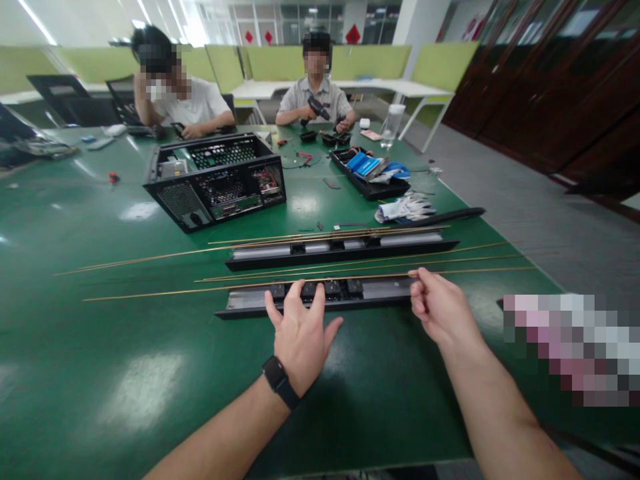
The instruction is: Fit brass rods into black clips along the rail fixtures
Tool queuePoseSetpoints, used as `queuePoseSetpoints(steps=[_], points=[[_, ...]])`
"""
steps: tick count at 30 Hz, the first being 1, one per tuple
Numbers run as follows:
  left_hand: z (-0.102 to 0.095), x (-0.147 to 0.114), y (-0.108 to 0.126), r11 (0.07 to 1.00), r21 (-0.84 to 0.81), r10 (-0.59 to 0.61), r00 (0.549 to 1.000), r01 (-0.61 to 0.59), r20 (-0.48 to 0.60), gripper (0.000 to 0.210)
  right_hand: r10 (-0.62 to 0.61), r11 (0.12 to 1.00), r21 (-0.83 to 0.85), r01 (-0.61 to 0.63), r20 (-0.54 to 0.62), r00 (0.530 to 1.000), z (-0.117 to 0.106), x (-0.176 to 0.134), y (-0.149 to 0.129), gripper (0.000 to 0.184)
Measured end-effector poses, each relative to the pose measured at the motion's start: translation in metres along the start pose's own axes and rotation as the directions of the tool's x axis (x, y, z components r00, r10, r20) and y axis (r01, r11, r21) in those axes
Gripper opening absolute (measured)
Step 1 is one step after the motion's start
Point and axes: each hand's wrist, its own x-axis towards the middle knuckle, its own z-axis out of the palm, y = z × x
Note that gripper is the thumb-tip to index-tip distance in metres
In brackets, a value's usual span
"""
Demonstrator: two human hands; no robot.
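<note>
Over the near black channel (385, 289), thin brass-coloured rod (370, 277) running left to right, pinched in right hand (440, 300), left hand (301, 333) splayed, green surface (145, 387), lime office partitions (275, 63) far.

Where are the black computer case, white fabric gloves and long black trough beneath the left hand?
Black computer case (207, 188), head view: facing panel.
White gloves (406, 209), head view: pile's middle.
Long black trough (370, 305), head view: front wall.

Forward, downward view (head height)
</note>
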Motion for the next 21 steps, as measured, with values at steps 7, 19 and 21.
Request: queuePoseSetpoints(steps=[7,19,21], points=[[-0.0008,-0.0001,0.0008,1.0,0.015,-0.005,1.0,0.005,0.011,0.058,0.007,1.0,-0.004,-0.007,0.002,1.0,0.0022,-0.0006,-0.0018,0.016],[-0.0016,0.0,0.0019,0.997,0.072,-0.022,0.999,0.019,0.05,0.061,0.003,1.0,-0.008,-0.003,-0.001,1.0,0.0018,-0.0008,-0.0019,0.018],[-0.001,-0.0002,0.0017,0.997,0.069,-0.025,0.999,0.022,0.047,0.061,0.009,1.0,-0.006,-0.009,0.001,1.0,0.0018,-0.0014,-0.0023,0.017]])
